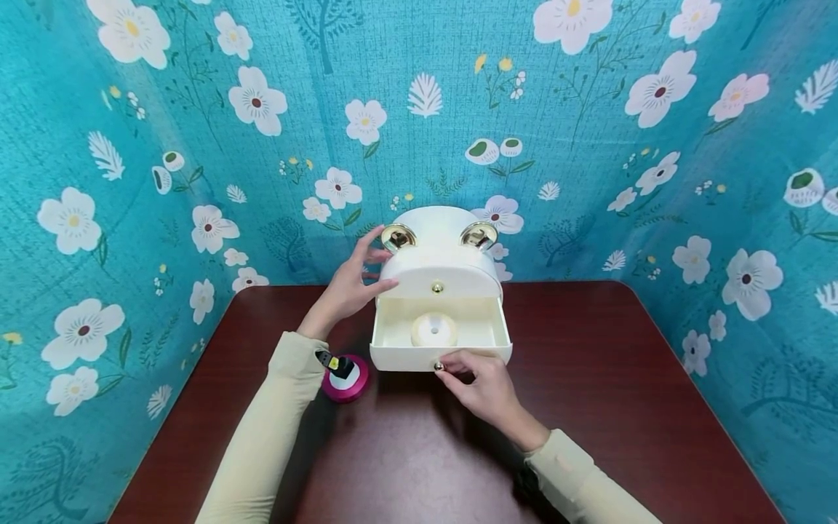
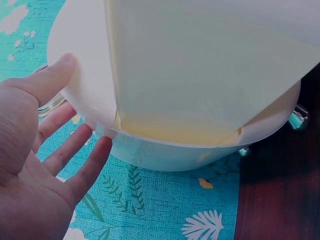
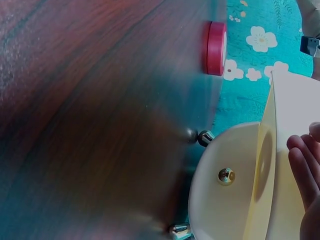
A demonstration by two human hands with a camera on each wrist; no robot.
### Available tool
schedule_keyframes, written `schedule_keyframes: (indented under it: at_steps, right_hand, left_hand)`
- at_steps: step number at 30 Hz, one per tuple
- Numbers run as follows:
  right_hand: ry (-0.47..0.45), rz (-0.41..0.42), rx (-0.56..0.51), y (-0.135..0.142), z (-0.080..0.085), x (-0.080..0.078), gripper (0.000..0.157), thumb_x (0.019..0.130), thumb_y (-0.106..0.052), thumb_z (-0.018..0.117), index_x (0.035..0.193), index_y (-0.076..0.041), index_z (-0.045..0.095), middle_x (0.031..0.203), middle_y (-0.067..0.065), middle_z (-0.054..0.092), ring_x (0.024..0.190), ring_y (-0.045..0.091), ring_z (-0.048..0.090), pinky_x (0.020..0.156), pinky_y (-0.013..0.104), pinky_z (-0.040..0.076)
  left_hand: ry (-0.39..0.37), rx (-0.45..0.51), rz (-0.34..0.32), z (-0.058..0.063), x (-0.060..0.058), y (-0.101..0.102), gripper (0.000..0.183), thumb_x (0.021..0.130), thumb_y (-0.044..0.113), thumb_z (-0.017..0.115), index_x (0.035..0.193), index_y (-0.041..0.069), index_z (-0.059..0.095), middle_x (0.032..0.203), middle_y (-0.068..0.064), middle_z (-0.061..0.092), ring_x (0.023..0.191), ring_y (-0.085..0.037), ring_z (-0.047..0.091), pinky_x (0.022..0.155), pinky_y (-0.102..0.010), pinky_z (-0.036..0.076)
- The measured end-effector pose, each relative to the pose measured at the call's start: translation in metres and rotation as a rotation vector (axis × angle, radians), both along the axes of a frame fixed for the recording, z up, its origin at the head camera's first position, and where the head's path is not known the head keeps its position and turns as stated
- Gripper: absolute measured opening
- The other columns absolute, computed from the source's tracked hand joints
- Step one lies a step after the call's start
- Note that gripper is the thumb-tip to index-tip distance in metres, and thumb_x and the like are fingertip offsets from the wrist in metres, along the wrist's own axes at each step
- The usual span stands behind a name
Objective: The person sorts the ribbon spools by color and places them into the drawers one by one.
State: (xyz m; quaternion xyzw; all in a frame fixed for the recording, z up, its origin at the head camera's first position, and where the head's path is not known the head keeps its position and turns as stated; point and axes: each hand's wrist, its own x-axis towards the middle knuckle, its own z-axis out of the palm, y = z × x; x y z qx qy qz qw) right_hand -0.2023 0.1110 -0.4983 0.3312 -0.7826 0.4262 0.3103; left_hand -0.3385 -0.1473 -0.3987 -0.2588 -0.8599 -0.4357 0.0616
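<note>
A white rounded box (image 1: 440, 266) with two shiny gold ear-like fittings (image 1: 479, 235) stands at the back of the table, its lower drawer (image 1: 393, 358) pulled out. In the drawer lies a round cream thing (image 1: 435, 331) with a pale centre; its kind is unclear. My right hand (image 1: 483, 386) pinches the small gold knob (image 1: 439, 366) on the drawer front. Against the box's left side, my left hand (image 1: 353, 284) rests with fingers spread, as the left wrist view also shows. A second gold knob (image 3: 226, 176) sits on the upper front.
A low round pink container (image 1: 345, 391) with a white top stands on the dark red-brown table (image 1: 589, 378), left of the drawer and partly behind my left wrist's camera. Blue flowered cloth (image 1: 419, 145) hangs behind the table and along both sides.
</note>
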Motion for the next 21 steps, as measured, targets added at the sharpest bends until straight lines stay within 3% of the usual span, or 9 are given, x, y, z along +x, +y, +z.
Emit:
schedule_keyframes:
  at_steps: [14, 21]
  right_hand:
    - [-0.031, -0.026, 0.021, 0.000, 0.003, -0.007, 0.021, 0.074, -0.011, 0.082, 0.092, -0.011, 0.072, 0.079, -0.003, 0.073, 0.069, 0.004, 0.068, 0.062, 0.015, 0.053]
    - [-0.041, -0.028, 0.024, 0.000, 0.003, -0.011, 0.020, 0.074, -0.011, 0.081, 0.092, -0.011, 0.072, 0.079, -0.002, 0.073, 0.070, 0.005, 0.069, 0.062, 0.015, 0.053]
  left_hand:
    - [0.021, 0.014, -0.009, -0.003, -0.002, 0.000, 0.093, 0.082, 0.040, 0.074, 0.149, 0.046, 0.011, 0.125, -0.001, 0.057, 0.119, -0.029, 0.054, 0.089, -0.047, 0.053]
    - [0.021, 0.023, -0.012, -0.003, -0.003, -0.001, 0.092, 0.082, 0.041, 0.074, 0.148, 0.049, 0.011, 0.125, -0.001, 0.057, 0.119, -0.028, 0.055, 0.088, -0.048, 0.053]
